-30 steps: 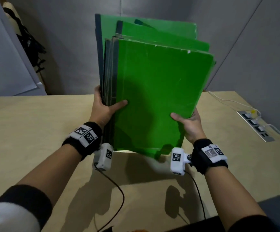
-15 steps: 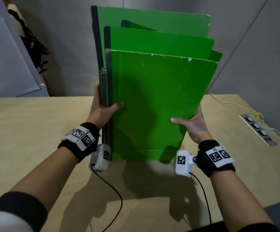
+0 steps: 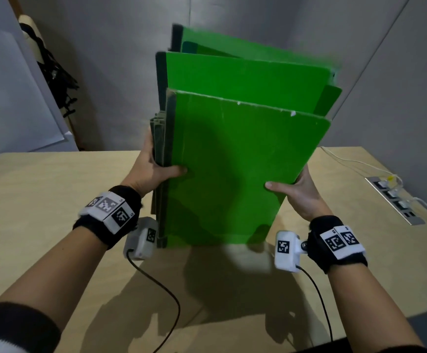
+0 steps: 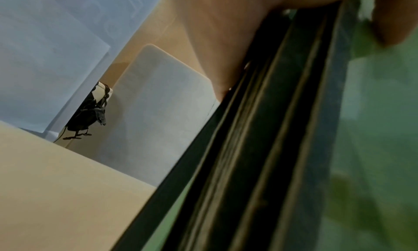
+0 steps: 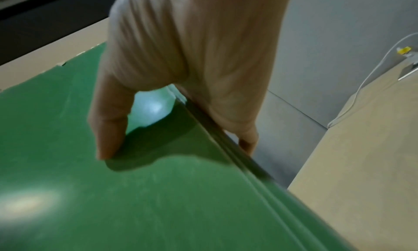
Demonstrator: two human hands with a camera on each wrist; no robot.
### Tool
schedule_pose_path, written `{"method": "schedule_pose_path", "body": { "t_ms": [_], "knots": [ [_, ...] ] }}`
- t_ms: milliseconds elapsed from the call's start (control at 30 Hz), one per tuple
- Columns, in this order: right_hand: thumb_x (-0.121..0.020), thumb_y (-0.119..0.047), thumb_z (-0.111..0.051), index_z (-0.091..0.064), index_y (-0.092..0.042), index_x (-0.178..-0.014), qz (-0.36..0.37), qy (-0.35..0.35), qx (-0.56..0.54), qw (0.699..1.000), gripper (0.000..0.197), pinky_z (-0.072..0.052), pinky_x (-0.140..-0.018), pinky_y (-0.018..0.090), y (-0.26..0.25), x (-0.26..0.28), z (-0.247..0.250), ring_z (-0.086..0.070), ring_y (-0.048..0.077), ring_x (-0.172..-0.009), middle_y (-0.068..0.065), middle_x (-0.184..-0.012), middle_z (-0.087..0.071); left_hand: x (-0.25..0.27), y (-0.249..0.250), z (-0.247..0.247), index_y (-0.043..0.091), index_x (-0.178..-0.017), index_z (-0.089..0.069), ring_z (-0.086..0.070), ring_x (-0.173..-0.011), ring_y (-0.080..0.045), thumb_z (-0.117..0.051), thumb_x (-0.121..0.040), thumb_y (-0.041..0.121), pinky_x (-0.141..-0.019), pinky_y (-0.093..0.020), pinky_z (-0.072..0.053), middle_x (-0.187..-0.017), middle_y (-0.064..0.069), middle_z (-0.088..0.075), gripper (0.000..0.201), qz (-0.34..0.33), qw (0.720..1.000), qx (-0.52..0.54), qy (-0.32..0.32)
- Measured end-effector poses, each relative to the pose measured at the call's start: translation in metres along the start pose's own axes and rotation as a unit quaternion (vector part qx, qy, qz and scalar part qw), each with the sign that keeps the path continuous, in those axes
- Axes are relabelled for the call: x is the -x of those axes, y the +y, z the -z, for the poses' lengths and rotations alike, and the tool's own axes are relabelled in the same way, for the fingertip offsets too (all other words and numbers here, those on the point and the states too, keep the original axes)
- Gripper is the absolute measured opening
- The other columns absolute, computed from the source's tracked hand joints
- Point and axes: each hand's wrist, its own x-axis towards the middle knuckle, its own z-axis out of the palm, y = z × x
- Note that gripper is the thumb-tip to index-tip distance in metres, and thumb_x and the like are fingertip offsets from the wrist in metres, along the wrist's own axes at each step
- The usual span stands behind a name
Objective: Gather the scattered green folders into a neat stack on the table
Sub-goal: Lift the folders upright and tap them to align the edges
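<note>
The green folders (image 3: 233,161) stood upright on their bottom edges on the bench (image 3: 41,200), held as one bundle between both hands. A second before, the bundle had hung tilted above the surface with its lower corner in the air; now its bottom edge met the bench and the spines had swung nearly vertical. That reads as a tapping-down step meant to level the edges. It was only partly done: the tops stepped up unevenly toward the back, and a rear folder's corner stuck out on the right.

The left hand (image 3: 153,169) clasped the spine side, thumb across the front cover and fingers behind; the left wrist view showed the dark layered spines (image 4: 271,147) pinched there. The right hand (image 3: 301,194) gripped the open edge, thumb flat on the front cover (image 5: 135,183) and fingers wrapped behind.

Bare bench lay to the left of and in front of the bundle, enough to lay it flat. On the right, a power strip (image 3: 396,200) with a white cable (image 3: 347,161) sat near the bench's edge, well apart from the folders, and the wall rose close behind
</note>
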Motion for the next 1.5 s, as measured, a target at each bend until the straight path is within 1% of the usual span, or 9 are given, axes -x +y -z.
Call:
{"method": "schedule_pose_path", "body": {
  "t_ms": [400, 533, 667, 767, 900, 1033, 1200, 1333, 1500],
  "knots": [
    [-0.028, -0.040, -0.094, -0.037, -0.013, -0.137, 0.026, 0.025, -0.034, 0.999, 0.126, -0.044, -0.103, 0.049, -0.024, 0.022, -0.009, -0.056, 0.034, -0.119, 0.017, -0.133, -0.055, 0.031, 0.006, -0.009, 0.011, -0.140, -0.035, -0.049, -0.127, -0.033, -0.085, -0.033, 0.061, -0.107, -0.055, -0.037, -0.138, -0.015, -0.051, 0.129, 0.045, 0.998, 0.038, 0.015],
    [-0.063, -0.007, -0.081, -0.032, -0.011, -0.140, 0.034, 0.036, -0.031, 0.998, 0.092, -0.053, -0.086, 0.033, -0.034, 0.024, -0.008, -0.058, 0.034, -0.113, 0.010, -0.119, -0.059, 0.036, 0.021, -0.015, 0.009, -0.142, -0.031, -0.046, -0.130, -0.034, -0.084, -0.036, 0.060, -0.108, -0.056, -0.035, -0.139, -0.018, -0.049, 0.129, 0.003, 0.998, 0.061, 0.036],
    [-0.038, -0.055, -0.087, -0.028, -0.031, -0.144, 0.056, 0.086, -0.069, 0.992, 0.124, -0.045, -0.103, 0.044, -0.048, 0.032, -0.018, -0.048, 0.028, -0.128, 0.013, -0.143, -0.044, 0.040, 0.043, -0.023, 0.016, -0.148, -0.021, -0.046, -0.132, -0.027, -0.082, -0.042, 0.061, -0.108, -0.043, -0.040, -0.146, -0.013, -0.042, 0.130, -0.050, 0.993, 0.079, 0.076],
    [-0.051, -0.073, -0.071, -0.026, -0.037, -0.145, 0.106, 0.123, -0.035, 0.986, 0.110, -0.027, -0.113, 0.053, -0.061, 0.034, -0.026, -0.032, 0.024, -0.140, 0.004, -0.156, -0.026, 0.038, 0.051, -0.028, 0.014, -0.149, -0.023, -0.046, -0.133, -0.022, -0.076, -0.055, 0.050, -0.106, -0.035, -0.044, -0.147, -0.009, -0.041, 0.114, -0.066, 0.992, 0.066, 0.088],
    [-0.084, -0.043, -0.058, -0.027, -0.017, -0.148, 0.134, 0.167, -0.021, 0.977, 0.076, -0.027, -0.113, 0.031, -0.074, 0.027, -0.032, -0.032, 0.019, -0.140, 0.006, -0.153, -0.032, 0.035, 0.056, -0.027, 0.018, -0.150, -0.018, -0.043, -0.133, -0.006, -0.064, -0.062, 0.044, -0.114, -0.035, -0.035, -0.148, 0.003, -0.038, 0.103, -0.087, 0.992, 0.043, 0.083],
    [-0.094, -0.029, -0.050, -0.023, -0.018, -0.149, 0.145, 0.207, -0.045, 0.966, 0.062, -0.024, -0.102, 0.026, -0.085, 0.014, -0.028, -0.027, 0.018, -0.141, 0.006, -0.156, -0.026, 0.030, 0.057, -0.029, 0.016, -0.150, -0.015, -0.039, -0.106, 0.035, -0.062, -0.063, 0.044, -0.095, 0.001, -0.036, -0.137, 0.021, -0.038, 0.103, -0.141, 0.987, 0.002, 0.081],
    [-0.097, -0.038, -0.040, -0.040, -0.008, -0.135, 0.115, 0.209, -0.032, 0.970, 0.048, -0.024, -0.107, 0.033, -0.090, 0.005, -0.029, -0.040, 0.010, -0.117, -0.006, -0.120, -0.050, 0.019, 0.056, -0.030, 0.016, -0.142, -0.038, -0.049, -0.129, -0.024, -0.065, -0.060, 0.053, -0.108, -0.048, -0.039, -0.140, -0.009, -0.049, 0.095, -0.082, 0.989, 0.047, 0.112],
    [-0.093, -0.050, -0.040, -0.043, -0.006, -0.136, 0.081, 0.222, -0.027, 0.971, 0.062, -0.029, -0.108, 0.038, -0.102, 0.000, -0.027, -0.040, 0.025, -0.133, 0.011, -0.144, -0.045, 0.005, 0.070, -0.026, 0.012, -0.130, -0.048, -0.055, -0.105, -0.021, -0.062, -0.060, 0.049, -0.096, -0.036, -0.043, -0.117, -0.011, -0.057, 0.081, -0.068, 0.985, 0.116, 0.108],
    [-0.086, -0.056, -0.048, -0.061, -0.029, -0.082, 0.049, 0.175, -0.064, 0.981, 0.030, -0.045, -0.095, 0.041, -0.114, -0.005, -0.022, -0.061, 0.020, -0.092, -0.003, -0.090, -0.065, -0.015, 0.086, -0.022, 0.020, -0.101, -0.055, -0.064, -0.066, 0.004, -0.058, -0.090, 0.020, -0.071, -0.015, -0.053, -0.070, 0.012, -0.065, 0.012, -0.093, 0.981, 0.136, 0.104]
  ]
}}
